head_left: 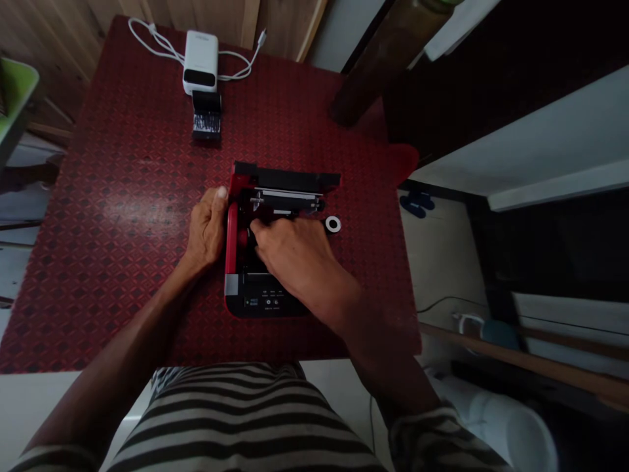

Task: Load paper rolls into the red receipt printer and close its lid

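A red and black printer (232, 239) lies on the table with its lid raised at the far side, so its inner roller and metal parts show. Small buttons and white markings cover its near black panel. Along the printer's left side rests my left hand (208, 223), fingers closed against the red edge and thumb uppermost. My right hand (295, 246) reaches down into the open compartment with its fingers curled; the fingertips and whatever they hold are hidden. Just right of the printer sits a small white ring (333, 224) with a dark centre.
The table (132, 210) has a red patterned cover. Toward its far edge lie a white device (201, 59) with a white cable (240, 72), and a small black box (207, 115). A dark upright cylinder (363, 92) stands at far right. Dark blue slippers (415, 203) lie on the floor.
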Available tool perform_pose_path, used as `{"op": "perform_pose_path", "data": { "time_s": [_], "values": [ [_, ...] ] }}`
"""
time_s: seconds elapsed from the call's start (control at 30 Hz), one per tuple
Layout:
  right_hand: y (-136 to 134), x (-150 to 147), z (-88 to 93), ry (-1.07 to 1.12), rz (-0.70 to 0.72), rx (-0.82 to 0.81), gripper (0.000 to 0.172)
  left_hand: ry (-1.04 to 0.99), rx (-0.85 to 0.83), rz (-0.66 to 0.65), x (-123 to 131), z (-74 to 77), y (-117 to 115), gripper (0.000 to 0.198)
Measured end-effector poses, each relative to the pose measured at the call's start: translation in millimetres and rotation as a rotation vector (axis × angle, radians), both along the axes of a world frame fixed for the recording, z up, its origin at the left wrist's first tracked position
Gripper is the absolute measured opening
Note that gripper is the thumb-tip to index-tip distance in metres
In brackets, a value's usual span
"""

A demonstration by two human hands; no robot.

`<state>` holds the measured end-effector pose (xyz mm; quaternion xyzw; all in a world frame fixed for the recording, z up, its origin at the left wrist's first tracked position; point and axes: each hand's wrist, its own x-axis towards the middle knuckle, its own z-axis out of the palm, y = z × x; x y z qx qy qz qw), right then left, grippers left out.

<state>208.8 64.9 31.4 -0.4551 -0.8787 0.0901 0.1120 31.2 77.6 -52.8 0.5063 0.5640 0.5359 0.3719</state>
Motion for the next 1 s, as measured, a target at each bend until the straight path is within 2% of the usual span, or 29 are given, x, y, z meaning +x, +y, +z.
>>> {"op": "perform_pose_path", "data": {
  "time_s": [0.1, 0.17, 0.27, 0.33, 0.4, 0.5, 0.6, 0.7, 0.83, 0.9, 1.0],
  "values": [
    [-12, 3, 18.3, -0.137, -0.009, 0.018, 0.017, 0.013, -0.010, -0.016, 0, 0.6, -1, 0.071],
    [-21, 13, 33.5, -0.122, -0.026, 0.063, 0.013, 0.023, -0.018, -0.023, -1, 2.3, -1, 0.072],
    [-35, 44, 50.4, 0.142, -0.047, 0.084, 0.010, 0.038, -0.025, -0.018, -2, 5.3, -1, 0.070],
    [-44, 74, 51.3, 0.397, -0.076, 0.020, 0.020, 0.042, -0.032, -0.020, -1, 7.1, -1, 0.069],
    [-54, 102, 41.0, 0.654, -0.179, -0.074, 0.028, 0.043, -0.032, -0.015, 0, 8.8, 0, 0.070],
    [-67, 128, 8.1, 0.894, -0.415, -0.209, 0.025, 0.044, -0.021, -0.013, 1, 12.2, 0, 0.071],
    [-75, 130, -30.8, 0.901, -0.545, -0.296, 0.023, 0.051, -0.018, -0.030, 0, 15.6, 0, 0.070],
    [-77, 117, -58.7, 0.824, -0.541, -0.348, 0.026, 0.062, -0.006, -0.038, -1, 16.4, -1, 0.068],
    [-75, 104, -72.6, 0.736, -0.472, -0.335, 0.028, 0.060, 0.039, -0.034, -2, 12.6, -2, 0.062],
    [-75, 105, -72.8, 0.705, -0.449, -0.332, 0.031, 0.065, 0.042, -0.032, -3, 10.5, -1, 0.061],
    [-79, 119, -65.4, 0.685, -0.397, -0.367, 0.047, 0.075, 0.045, -0.029, -3, 9.0, -1, 0.062]
  ]
}}
